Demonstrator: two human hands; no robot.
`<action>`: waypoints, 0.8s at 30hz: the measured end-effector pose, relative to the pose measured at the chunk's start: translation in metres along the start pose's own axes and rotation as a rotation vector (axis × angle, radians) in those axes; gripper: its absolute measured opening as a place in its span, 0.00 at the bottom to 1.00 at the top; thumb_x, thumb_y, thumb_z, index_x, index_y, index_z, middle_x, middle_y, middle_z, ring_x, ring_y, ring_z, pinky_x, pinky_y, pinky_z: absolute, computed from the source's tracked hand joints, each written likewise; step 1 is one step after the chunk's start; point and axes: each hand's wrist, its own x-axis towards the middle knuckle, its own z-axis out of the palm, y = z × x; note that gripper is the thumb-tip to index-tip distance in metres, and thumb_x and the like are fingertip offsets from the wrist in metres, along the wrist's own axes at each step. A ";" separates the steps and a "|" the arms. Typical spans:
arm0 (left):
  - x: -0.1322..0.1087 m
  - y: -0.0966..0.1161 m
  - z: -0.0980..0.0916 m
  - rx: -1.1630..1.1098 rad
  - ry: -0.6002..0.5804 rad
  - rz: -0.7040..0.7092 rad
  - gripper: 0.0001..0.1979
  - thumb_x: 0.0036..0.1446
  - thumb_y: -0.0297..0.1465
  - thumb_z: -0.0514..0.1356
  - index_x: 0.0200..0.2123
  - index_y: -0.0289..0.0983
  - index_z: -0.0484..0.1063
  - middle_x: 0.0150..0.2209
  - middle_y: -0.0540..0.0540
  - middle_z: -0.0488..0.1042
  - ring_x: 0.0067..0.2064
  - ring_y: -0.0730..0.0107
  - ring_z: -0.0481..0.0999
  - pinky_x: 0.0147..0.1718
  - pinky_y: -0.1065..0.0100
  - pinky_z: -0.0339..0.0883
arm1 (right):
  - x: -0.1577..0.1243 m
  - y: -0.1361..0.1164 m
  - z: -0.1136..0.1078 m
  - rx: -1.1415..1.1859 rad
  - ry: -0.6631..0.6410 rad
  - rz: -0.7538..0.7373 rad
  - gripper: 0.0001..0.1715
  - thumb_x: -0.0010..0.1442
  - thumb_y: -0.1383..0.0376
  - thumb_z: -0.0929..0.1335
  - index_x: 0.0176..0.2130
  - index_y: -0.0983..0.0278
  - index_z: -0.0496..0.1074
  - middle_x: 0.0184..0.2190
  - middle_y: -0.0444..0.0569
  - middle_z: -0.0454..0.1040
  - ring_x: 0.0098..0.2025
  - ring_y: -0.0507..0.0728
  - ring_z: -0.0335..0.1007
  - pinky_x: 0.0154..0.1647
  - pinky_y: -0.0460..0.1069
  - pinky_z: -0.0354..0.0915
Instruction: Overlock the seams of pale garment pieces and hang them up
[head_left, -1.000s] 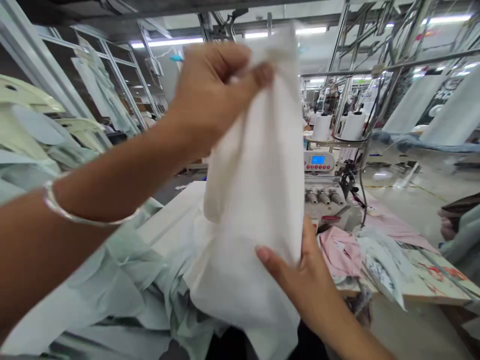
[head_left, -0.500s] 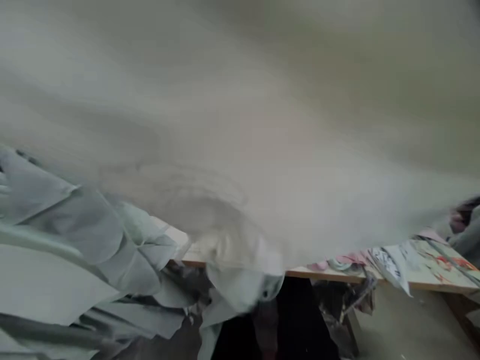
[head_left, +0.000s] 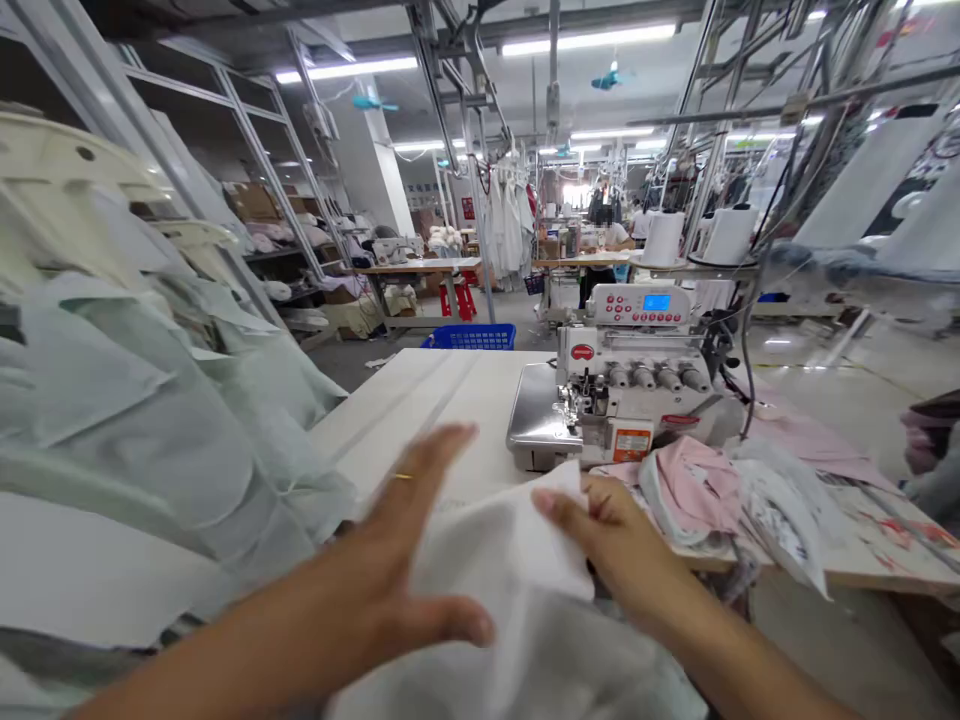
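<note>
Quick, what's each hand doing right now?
Left hand: open, fingers spread, not gripping anything.
Right hand: closed, pinching the white cloth.

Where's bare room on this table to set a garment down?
Bare white tabletop between the pale green garment pile and the overlock machine, beyond the left hand and white cloth. Crowded: right of the machine, with pink fabric and printed cloth.

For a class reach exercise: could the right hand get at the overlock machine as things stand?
Probably yes. The right hand is close in front of the overlock machine with nothing standing between them, though it pinches white cloth and pink fabric lies just beside its path.
</note>
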 end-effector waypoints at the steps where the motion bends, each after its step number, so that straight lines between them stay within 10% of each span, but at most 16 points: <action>1: 0.009 0.004 0.013 -0.186 -0.109 -0.078 0.52 0.52 0.55 0.64 0.71 0.40 0.46 0.67 0.32 0.59 0.66 0.45 0.62 0.53 0.54 0.71 | -0.001 -0.001 0.006 -0.066 -0.065 -0.047 0.18 0.64 0.54 0.70 0.30 0.64 0.75 0.22 0.41 0.69 0.22 0.50 0.59 0.23 0.44 0.54; 6: 0.049 0.011 0.058 -1.067 -0.466 -0.415 0.28 0.60 0.56 0.55 0.43 0.35 0.74 0.36 0.45 0.77 0.37 0.69 0.76 0.35 0.72 0.69 | -0.008 0.013 0.011 -0.186 -0.004 -0.191 0.10 0.63 0.63 0.70 0.30 0.63 0.77 0.28 0.43 0.74 0.34 0.55 0.68 0.37 0.47 0.62; 9: 0.051 0.010 0.050 -1.061 -0.267 -0.440 0.22 0.59 0.52 0.60 0.34 0.36 0.70 0.29 0.52 0.71 0.28 0.76 0.67 0.26 0.76 0.60 | -0.018 0.031 0.011 -0.009 0.240 -0.193 0.04 0.59 0.65 0.75 0.37 0.60 0.77 0.30 0.43 0.78 0.32 0.55 0.74 0.31 0.45 0.65; 12: 0.047 0.009 0.032 -0.736 0.014 -0.304 0.20 0.63 0.47 0.58 0.28 0.36 0.71 0.30 0.50 0.70 0.32 0.72 0.68 0.31 0.73 0.62 | -0.028 0.040 0.021 -0.260 0.441 -0.620 0.07 0.62 0.70 0.73 0.36 0.57 0.79 0.38 0.47 0.81 0.40 0.58 0.78 0.38 0.49 0.71; 15: 0.048 0.010 0.023 -0.536 0.108 -0.232 0.17 0.61 0.43 0.59 0.29 0.36 0.76 0.33 0.47 0.75 0.38 0.67 0.71 0.37 0.71 0.64 | -0.030 0.032 0.036 -0.541 0.200 -0.936 0.16 0.66 0.75 0.68 0.45 0.55 0.79 0.41 0.49 0.81 0.44 0.59 0.78 0.44 0.51 0.72; 19: 0.047 0.016 0.021 -0.832 -0.162 -0.321 0.17 0.59 0.45 0.61 0.33 0.35 0.77 0.30 0.48 0.75 0.32 0.71 0.71 0.31 0.72 0.64 | -0.019 0.015 0.048 -0.545 0.301 -0.741 0.11 0.67 0.74 0.66 0.42 0.60 0.76 0.35 0.47 0.78 0.37 0.55 0.76 0.38 0.47 0.68; 24: 0.033 0.025 0.009 -0.873 -0.211 -0.320 0.16 0.62 0.43 0.60 0.38 0.36 0.79 0.35 0.47 0.78 0.38 0.68 0.74 0.37 0.72 0.66 | -0.014 0.010 0.055 -0.490 0.416 -0.576 0.07 0.69 0.68 0.65 0.37 0.61 0.71 0.31 0.44 0.72 0.31 0.53 0.69 0.31 0.46 0.62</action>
